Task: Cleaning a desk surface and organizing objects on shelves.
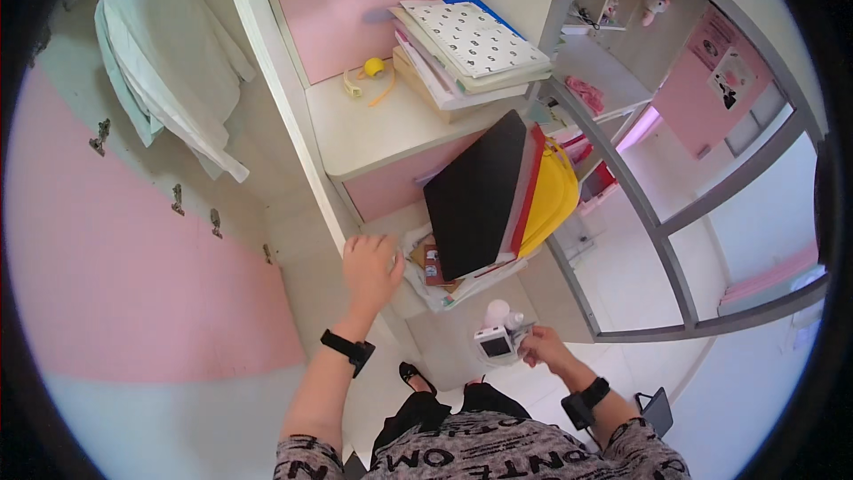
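Note:
My right hand (548,348) grips the edge of a clear plastic container or bag (490,355), low in front of my body. Inside it are a small white device with a dark screen (495,345) and white bottle-like items (498,313). My left hand (373,273) is at the front edge of a white cabinet partition (293,120), palm down and fingers slightly spread, with nothing visible in it. Whether its fingertips touch the panel is hard to tell. Between my hands, a black folder (476,200) leans with a red folder (528,190) and a yellow case (553,197) on the lower shelf.
On the upper shelf lie a stack of papers and folders (473,40) and a yellow ball (374,67). White clothes (173,60) hang at left beside a pink door (146,267) with hinges. A grey-framed glass door (660,230) stands at right.

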`<action>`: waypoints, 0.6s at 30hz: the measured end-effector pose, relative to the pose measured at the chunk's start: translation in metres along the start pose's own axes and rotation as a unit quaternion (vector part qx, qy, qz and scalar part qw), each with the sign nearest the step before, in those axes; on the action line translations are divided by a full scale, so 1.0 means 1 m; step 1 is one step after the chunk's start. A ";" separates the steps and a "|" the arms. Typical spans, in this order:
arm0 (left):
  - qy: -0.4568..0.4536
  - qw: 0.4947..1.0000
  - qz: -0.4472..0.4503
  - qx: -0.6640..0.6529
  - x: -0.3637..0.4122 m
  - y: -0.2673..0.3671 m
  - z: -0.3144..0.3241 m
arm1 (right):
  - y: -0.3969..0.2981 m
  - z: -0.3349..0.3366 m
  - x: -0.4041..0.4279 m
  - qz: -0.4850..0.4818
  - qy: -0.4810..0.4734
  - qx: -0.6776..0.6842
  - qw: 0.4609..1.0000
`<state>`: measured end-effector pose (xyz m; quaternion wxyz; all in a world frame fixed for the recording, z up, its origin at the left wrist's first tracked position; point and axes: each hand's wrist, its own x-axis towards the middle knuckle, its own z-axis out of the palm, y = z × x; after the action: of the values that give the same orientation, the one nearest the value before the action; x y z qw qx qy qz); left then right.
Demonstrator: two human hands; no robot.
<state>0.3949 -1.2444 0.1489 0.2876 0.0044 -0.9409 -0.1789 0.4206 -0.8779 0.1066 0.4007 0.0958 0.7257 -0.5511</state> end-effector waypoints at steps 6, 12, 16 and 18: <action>0.041 0.989 -0.127 -0.070 0.076 -0.015 0.013 | 0.041 -0.020 -0.016 0.009 0.005 0.015 1.000; 0.048 0.980 -0.194 0.001 0.159 -0.074 0.041 | 0.057 -0.024 -0.029 0.046 0.036 0.076 0.995; 0.062 0.971 -0.225 0.048 0.205 -0.117 0.067 | 0.069 -0.002 -0.036 0.042 0.101 0.125 0.986; 0.036 0.964 -0.258 0.049 0.231 -0.119 0.080 | 0.085 0.016 -0.044 0.049 0.151 0.131 0.978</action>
<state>0.1475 -1.3549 0.1717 0.2653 0.2675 -0.9043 -0.2006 0.5070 -0.8467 0.0740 0.2969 0.2656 0.6937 -0.6000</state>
